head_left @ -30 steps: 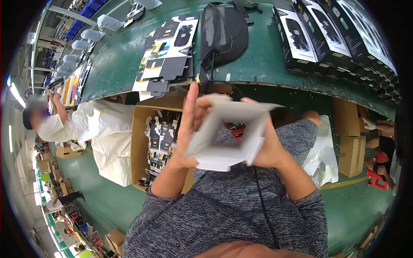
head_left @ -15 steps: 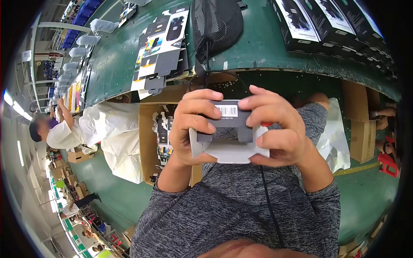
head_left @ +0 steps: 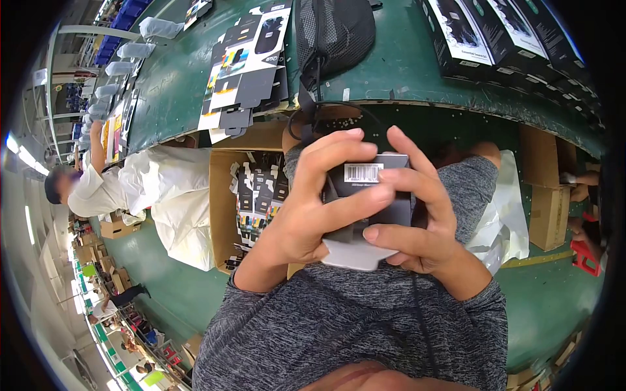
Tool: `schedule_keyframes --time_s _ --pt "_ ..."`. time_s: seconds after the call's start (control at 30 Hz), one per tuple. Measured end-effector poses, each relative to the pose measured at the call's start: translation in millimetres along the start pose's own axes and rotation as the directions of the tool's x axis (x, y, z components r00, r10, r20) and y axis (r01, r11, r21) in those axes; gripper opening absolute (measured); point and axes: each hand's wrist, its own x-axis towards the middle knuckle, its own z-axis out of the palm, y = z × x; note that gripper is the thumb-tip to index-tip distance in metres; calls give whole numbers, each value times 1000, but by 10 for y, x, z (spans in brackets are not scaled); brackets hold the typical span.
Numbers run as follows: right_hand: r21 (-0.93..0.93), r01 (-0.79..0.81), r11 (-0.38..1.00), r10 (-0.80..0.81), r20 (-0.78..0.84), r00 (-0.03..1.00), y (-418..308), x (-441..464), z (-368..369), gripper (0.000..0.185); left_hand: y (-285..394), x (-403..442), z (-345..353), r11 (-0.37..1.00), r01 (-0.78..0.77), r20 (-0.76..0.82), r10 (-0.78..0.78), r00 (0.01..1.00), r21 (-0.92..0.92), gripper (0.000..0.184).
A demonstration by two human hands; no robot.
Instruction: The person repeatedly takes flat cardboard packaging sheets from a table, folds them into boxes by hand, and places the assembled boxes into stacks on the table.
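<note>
Between my two hands, above my lap, is a small dark cardboard box (head_left: 400, 163) with a white barcode label on its upper face. A pale flap (head_left: 352, 255) sticks out at its near end. My left hand (head_left: 310, 202) grips the box from the left, its fingers bent across the face below the label. From the right, my right hand (head_left: 424, 215) holds it, with one finger at the label's edge and another low by the flap. The fingers hide much of the box, so its inside does not show.
Flattened printed cartons (head_left: 251, 72) lie stacked on the green table (head_left: 189, 72), beside a black mesh bag (head_left: 336, 32). Finished black boxes (head_left: 469, 45) stand at right. An open carton (head_left: 222, 195) of printed boxes is below left. A co-worker in white (head_left: 98, 189) sits at left.
The box has turned and tilted in my hands, and its open side with the side flaps no longer faces me. My left fingers have moved across its face, and my right fingers have shifted too.
</note>
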Motion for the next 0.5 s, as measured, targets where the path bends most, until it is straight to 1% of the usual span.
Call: schedule_keyframes --time_s 0.07,0.1,0.17,0.23,0.27,0.3,0.37,0.4,0.47,0.5 --pt "14 -9 1000 9 -38 999 -23 -30 15 35 -30 -54 16 996 -16 23 14 1000 89 45" --pt "24 -29 999 30 -53 998 -36 -27 43 35 -53 -91 25 989 -64 19 62 998 135 41" --pt "105 -81 991 90 -86 992 -68 -17 82 32 -89 -189 95 926 -210 -43 234 971 313 39" --pt "244 -130 961 165 -126 978 -91 6 124 30 -138 -272 92 911 -295 -80 330 941 288 43" --pt "311 -148 939 200 -142 970 -90 18 130 31 -79 -301 118 959 -241 -157 264 952 152 47" --pt "392 -120 912 187 -138 973 -90 34 126 30 -41 -317 120 980 -195 -193 201 960 49 46" --pt "546 -62 836 166 -144 976 -129 114 196 33 9 -298 60 993 -91 -153 79 985 -79 45" --pt "540 -50 840 141 -129 982 -135 162 200 42 12 -278 4 994 -25 -103 14 995 -109 44" --pt "336 -72 939 98 -60 993 -153 269 155 62 57 -264 -111 988 81 -41 -87 995 -129 43" --pt "314 -101 944 120 -40 992 -179 287 185 72 89 -242 -172 983 119 -34 -125 992 -137 43"
